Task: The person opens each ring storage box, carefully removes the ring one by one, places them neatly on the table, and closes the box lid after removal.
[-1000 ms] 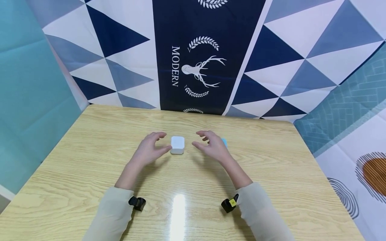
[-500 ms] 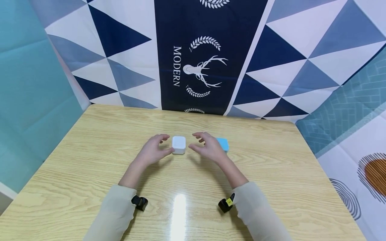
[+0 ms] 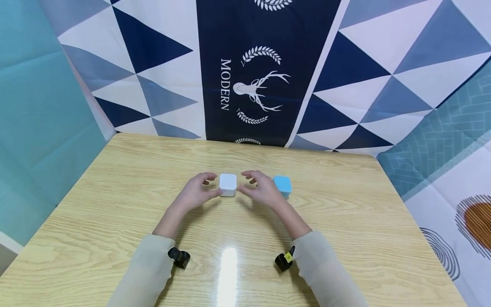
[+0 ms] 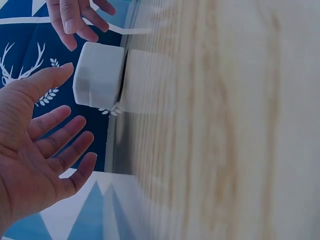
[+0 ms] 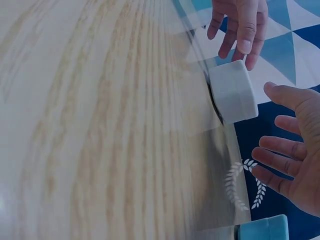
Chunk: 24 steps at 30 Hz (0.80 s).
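Note:
A small white box with rounded corners [image 3: 228,183] [image 4: 100,75] [image 5: 232,92] stands on the wooden table between my two hands. On its left is my left hand [image 3: 193,192] [image 4: 37,145], fingers loosely bent and thumb tip at the box's near left corner; whether it touches, I cannot tell. My right hand [image 3: 261,188] [image 5: 300,150] faces the box from the other side, thumb close to its near right edge, fingers relaxed and holding nothing. Just right of that hand sits a light blue box [image 3: 283,185] [image 5: 264,229], partly covered by it in the head view.
The wooden table [image 3: 115,204] reaches back to a wall cloth [image 3: 165,64] of blue and white triangles with a dark deer panel. Teal cloth [image 3: 42,106] hangs on the left. Light glares off the table [image 3: 228,273] near the front.
My right hand has moved left toward the white box, uncovering more of the blue box. The left hand stays almost in place beside the white box, which has not visibly moved.

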### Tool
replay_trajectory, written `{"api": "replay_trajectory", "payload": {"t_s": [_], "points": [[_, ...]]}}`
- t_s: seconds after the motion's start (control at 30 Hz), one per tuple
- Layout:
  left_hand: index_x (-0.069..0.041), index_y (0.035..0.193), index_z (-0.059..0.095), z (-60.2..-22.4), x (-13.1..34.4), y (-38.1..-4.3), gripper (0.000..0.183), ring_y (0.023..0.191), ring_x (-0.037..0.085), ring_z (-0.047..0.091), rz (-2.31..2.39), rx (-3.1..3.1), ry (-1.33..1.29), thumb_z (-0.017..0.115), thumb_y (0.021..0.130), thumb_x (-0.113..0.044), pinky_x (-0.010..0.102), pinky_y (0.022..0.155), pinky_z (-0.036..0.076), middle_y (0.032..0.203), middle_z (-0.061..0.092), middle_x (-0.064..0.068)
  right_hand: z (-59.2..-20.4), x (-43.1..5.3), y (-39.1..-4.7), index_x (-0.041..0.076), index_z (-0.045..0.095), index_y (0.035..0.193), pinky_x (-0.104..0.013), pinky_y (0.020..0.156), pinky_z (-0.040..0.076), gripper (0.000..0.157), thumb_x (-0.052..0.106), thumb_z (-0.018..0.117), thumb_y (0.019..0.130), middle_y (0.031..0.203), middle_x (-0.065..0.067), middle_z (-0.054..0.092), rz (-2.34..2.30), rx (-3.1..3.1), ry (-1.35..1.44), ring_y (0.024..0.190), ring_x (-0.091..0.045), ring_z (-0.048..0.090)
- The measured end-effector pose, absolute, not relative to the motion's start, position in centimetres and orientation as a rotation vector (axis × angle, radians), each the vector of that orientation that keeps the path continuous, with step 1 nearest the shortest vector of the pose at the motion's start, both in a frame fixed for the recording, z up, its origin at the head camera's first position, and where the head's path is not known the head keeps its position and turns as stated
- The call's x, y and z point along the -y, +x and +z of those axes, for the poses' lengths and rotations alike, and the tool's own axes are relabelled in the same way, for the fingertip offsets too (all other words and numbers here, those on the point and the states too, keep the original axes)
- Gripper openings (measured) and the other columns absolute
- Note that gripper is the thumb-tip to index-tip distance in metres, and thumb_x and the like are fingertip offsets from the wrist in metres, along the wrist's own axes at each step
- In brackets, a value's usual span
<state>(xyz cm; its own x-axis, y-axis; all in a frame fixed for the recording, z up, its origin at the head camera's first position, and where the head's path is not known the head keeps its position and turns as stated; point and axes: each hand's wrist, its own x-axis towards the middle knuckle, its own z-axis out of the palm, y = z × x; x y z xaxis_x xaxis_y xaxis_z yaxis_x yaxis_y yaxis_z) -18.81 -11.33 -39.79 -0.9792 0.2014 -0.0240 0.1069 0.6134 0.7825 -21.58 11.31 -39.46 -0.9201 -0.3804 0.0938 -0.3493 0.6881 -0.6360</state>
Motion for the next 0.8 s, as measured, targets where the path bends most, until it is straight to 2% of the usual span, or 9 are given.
{"api": "replay_trajectory", "payload": {"t_s": [0.8], "points": [[-0.005,0.13,0.052,-40.6,11.1,-19.4,0.058,0.115,0.033,0.054,1.328,-2.683,0.232,0.075,0.079,-0.022,0.044,0.096,0.046,0.129,0.056,0.015,-40.3,-10.0,-22.3,0.012,0.055,0.129,-0.038,0.084,0.052,0.057,0.032,0.075,0.079,0.119,-0.011,0.062,-1.046,-2.774,-0.654,0.104,-0.026,0.06]]}}
